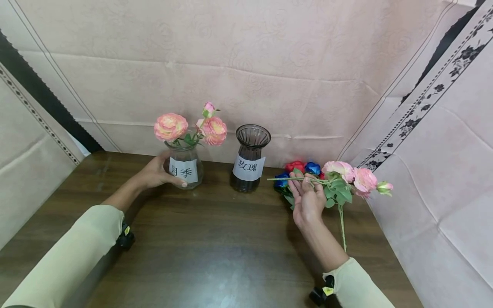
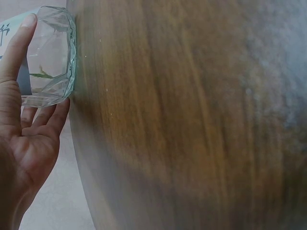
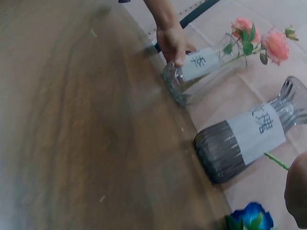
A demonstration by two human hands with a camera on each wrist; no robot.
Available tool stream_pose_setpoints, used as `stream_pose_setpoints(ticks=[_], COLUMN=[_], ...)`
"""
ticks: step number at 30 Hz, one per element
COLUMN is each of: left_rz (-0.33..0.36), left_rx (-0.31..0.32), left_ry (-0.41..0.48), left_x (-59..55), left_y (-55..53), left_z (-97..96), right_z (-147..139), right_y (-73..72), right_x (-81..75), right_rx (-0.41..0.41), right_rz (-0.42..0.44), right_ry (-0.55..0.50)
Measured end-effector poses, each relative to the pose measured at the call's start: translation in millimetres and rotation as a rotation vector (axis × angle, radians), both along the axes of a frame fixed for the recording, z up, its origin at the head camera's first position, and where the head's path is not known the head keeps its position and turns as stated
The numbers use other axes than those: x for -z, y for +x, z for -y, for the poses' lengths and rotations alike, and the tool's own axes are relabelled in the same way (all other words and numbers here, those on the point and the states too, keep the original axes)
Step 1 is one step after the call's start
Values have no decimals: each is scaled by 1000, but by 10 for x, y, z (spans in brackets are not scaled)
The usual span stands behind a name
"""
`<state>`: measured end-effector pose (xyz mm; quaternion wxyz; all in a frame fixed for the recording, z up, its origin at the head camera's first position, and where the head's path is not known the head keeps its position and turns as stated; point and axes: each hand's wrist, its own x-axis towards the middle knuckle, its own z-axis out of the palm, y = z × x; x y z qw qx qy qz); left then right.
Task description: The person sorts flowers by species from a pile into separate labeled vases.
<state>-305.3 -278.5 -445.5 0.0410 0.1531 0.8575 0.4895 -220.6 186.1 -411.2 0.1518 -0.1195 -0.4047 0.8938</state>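
Observation:
My left hand (image 1: 155, 173) grips a clear glass vase (image 1: 195, 173), its thumb across the front by a white label and its fingers behind. Pink-and-orange artificial flowers (image 1: 171, 127) stand in this vase. My right hand (image 1: 309, 204), palm turned up, holds the green stem of a pink artificial flower spray (image 1: 365, 179); the stem's bare end points left. Between the hands stands a dark fluted glass vase (image 1: 251, 141) with a white label, and no flowers show in it. Behind my right fingers lie red and blue artificial flowers (image 1: 295, 166), partly hidden.
A brown wooden table (image 1: 215, 239) carries everything. Another green stem (image 1: 342, 229) lies on it beside my right forearm, its upper part hidden under leaves. Pale cloth (image 1: 246, 51) hangs close behind the vases and along both sides.

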Motion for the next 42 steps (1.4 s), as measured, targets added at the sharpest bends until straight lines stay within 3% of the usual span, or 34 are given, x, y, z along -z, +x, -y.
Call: stream_pose_setpoints(ticks=[16,23,42], left_rz=[5,6,7], left_rx=[2,-4,-20], left_ry=[4,-7,-30], left_x=[-4,-2,22], left_y=[8,2,-8], left_z=[-10,-5,10], right_z=[644,928,1592], right_y=[-107,-93,-81], right_x=[-253,-293,-317], right_rx=[-44,-61,-118], right_rz=[-124,-145,-221], right_ry=[20,-18,6])
